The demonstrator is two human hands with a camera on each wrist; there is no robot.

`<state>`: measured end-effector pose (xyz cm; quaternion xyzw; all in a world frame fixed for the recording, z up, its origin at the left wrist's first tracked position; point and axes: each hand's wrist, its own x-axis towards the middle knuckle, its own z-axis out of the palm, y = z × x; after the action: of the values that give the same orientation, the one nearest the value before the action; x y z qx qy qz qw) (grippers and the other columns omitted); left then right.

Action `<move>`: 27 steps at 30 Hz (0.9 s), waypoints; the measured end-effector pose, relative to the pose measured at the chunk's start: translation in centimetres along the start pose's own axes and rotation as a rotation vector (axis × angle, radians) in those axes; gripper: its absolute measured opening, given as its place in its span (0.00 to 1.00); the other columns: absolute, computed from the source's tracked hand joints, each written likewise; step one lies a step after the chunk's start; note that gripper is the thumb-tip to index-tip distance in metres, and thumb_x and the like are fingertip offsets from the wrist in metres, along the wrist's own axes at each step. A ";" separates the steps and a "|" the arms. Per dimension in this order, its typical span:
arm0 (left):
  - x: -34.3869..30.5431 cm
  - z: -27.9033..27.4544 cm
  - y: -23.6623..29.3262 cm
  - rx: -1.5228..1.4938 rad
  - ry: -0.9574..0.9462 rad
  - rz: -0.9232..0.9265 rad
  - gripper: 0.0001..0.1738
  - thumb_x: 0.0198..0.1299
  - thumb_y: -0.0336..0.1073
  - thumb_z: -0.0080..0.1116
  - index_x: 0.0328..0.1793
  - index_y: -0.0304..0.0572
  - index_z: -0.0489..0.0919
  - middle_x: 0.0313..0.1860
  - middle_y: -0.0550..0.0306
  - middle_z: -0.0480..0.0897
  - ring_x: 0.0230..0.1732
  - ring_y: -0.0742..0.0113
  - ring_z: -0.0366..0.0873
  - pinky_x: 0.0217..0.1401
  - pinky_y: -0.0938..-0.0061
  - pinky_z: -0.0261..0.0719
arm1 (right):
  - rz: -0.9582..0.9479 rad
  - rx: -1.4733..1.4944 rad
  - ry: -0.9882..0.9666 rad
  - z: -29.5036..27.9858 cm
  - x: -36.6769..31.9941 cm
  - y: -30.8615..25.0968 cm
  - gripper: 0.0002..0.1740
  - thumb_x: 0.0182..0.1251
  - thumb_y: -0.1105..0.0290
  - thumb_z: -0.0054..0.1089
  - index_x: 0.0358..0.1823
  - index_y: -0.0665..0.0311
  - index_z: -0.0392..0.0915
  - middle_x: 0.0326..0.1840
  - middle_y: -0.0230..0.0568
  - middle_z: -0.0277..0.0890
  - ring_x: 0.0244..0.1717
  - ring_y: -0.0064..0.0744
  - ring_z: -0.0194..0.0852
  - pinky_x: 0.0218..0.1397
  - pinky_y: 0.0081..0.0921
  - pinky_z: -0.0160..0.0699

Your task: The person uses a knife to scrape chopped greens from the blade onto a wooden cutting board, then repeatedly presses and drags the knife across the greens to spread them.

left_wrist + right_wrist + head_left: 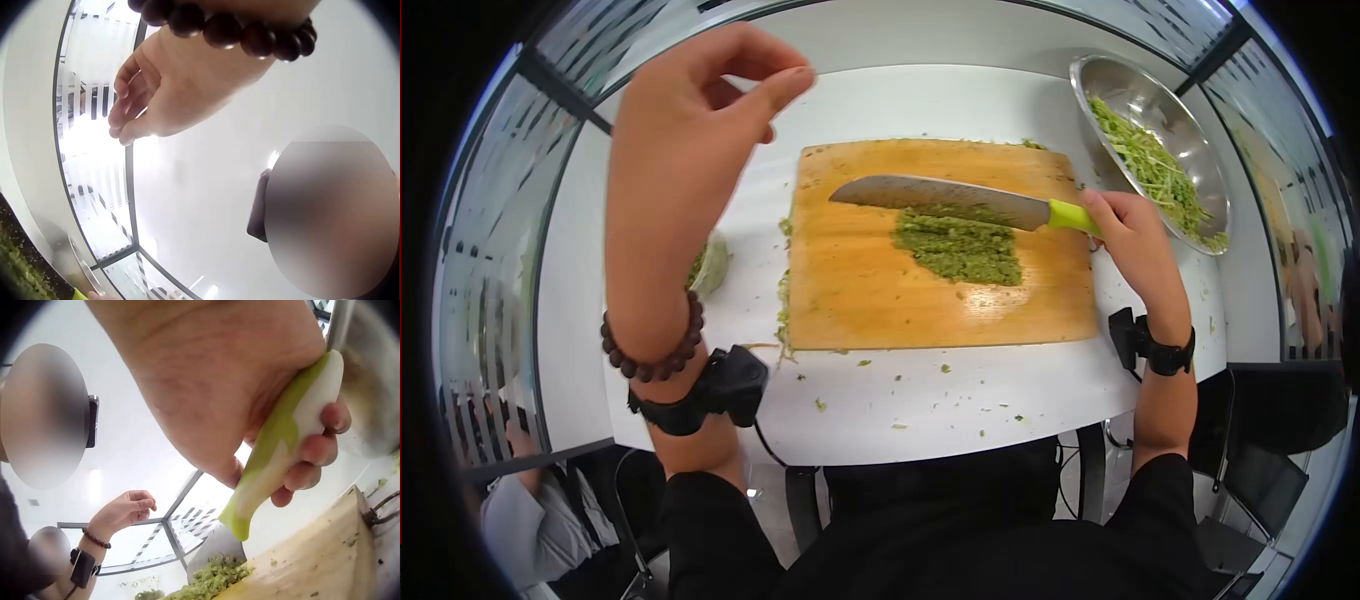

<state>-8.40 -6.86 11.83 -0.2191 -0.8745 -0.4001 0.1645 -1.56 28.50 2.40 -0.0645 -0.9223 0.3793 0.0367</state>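
Observation:
My right hand [1138,240] grips a kitchen knife by its green and white handle [284,440]. The broad knife blade [940,193] lies low across a wooden cutting board [850,290], pointing left, along the far edge of a patch of finely chopped greens [960,248]. Bits of green cling to the steel. Raised high at the left, my left hand [690,130] is well away from the board, its fingers loosely bent and nothing held in them. The left wrist view shows that left hand [169,94] with thumb near the fingertips.
A metal bowl [1140,100] with long shredded greens [1150,165] stands at the back right. Left of the board, partly behind my forearm, is a small container [714,264] with green contents. Green scraps dot the white table [880,410]. Another person [550,520] is at the lower left.

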 end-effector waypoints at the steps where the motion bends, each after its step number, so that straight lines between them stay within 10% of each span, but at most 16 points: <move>1: 0.0 0.1 -0.1 0.001 -0.013 0.017 0.09 0.64 0.37 0.69 0.42 0.39 0.86 0.35 0.65 0.84 0.28 0.81 0.74 0.33 0.83 0.73 | -0.009 -0.055 -0.028 0.2 0.0 0.2 0.24 0.75 0.56 0.57 0.33 0.75 0.81 0.18 0.42 0.67 0.21 0.28 0.64 0.29 0.32 0.66; 27: 0.1 0.8 -0.2 -0.035 -0.081 -0.031 0.18 0.73 0.49 0.54 0.50 0.43 0.84 0.33 0.64 0.82 0.26 0.80 0.72 0.31 0.83 0.65 | 0.027 -0.093 0.005 0.2 -0.3 -0.8 0.21 0.69 0.66 0.55 0.23 0.78 0.68 0.14 0.37 0.58 0.17 0.22 0.56 0.24 0.30 0.62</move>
<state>-8.67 -6.36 11.27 -0.2245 -0.8765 -0.4088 0.1191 -1.31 27.76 2.84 -0.0795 -0.9379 0.3363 0.0307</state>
